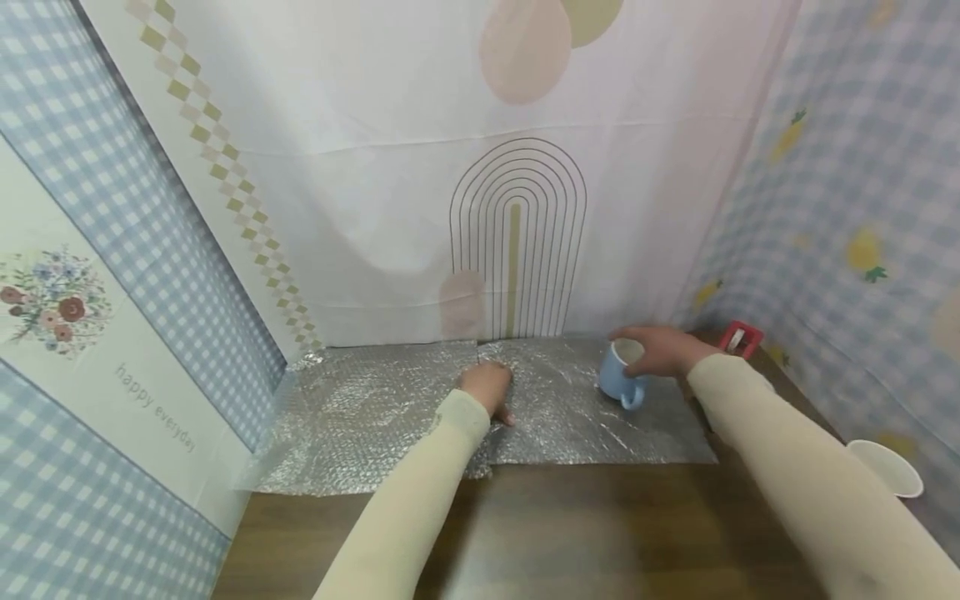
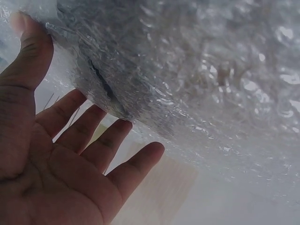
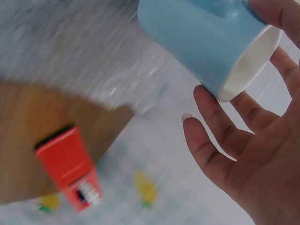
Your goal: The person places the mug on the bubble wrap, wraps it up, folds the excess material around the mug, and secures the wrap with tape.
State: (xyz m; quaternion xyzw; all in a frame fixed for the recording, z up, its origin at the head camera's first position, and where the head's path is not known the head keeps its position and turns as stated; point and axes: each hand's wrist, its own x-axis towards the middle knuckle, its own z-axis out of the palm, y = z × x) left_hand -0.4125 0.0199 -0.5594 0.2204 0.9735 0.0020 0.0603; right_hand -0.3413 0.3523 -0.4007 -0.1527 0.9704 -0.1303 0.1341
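My right hand [image 1: 663, 350] holds a light blue mug [image 1: 617, 377] by its rim from above, thumb on one side and fingers on the other. The mug's white inside and handle show in the head view; in the right wrist view the blue mug [image 3: 201, 42] is tilted in frame, fingertips right at its rim. Beneath it lies bubble wrap [image 1: 555, 417], spread over the table. Near the seam between two sheets, my left hand [image 1: 487, 387] rests low over the wrap. Its fingers are extended in the left wrist view, tips at the bubble wrap [image 2: 211, 84], gripping nothing.
A red plastic object with a black edge [image 3: 65, 154] lies on the table by the right wall. Farther forward on the right stands a white bowl [image 1: 888, 468]. Printed cloths [image 1: 390, 208] hang behind and at both sides. Brown wooden tabletop [image 1: 570, 533] shows in front.
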